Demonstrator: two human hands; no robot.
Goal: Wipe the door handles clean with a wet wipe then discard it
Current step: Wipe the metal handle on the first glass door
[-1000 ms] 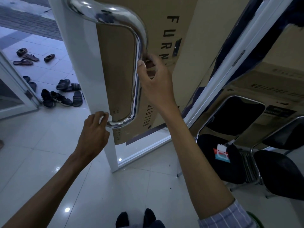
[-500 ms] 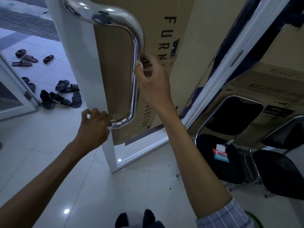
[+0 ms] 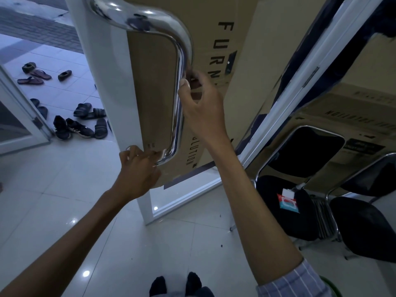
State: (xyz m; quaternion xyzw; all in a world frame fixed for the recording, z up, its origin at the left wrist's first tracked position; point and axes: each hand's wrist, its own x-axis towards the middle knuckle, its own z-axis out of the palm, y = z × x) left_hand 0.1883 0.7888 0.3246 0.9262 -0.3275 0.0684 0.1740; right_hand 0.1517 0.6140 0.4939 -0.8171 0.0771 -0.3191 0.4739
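Observation:
A curved chrome door handle [image 3: 181,61] is fixed to a white-framed glass door [image 3: 102,86]. My right hand [image 3: 201,106] grips the handle's upright bar just below the top bend, thumb on the front. My left hand [image 3: 137,168] is curled round the handle's lower end where it meets the frame. The wet wipe is almost fully hidden under those fingers. A red and blue wet wipe pack [image 3: 288,203] lies on a black chair seat [image 3: 282,219] at the right.
A brown cardboard box [image 3: 242,50] stands behind the glass. Black chairs with chrome frames [image 3: 364,228] line the right side. Several shoes and sandals [image 3: 79,125] lie on the white tiled floor [image 3: 53,189] at the left. A green rim [image 3: 327,285] shows at bottom right.
My left hand has slid right along the handle's lower end, and the white wipe that showed between its fingers is now covered. My right hand keeps its grip on the bar.

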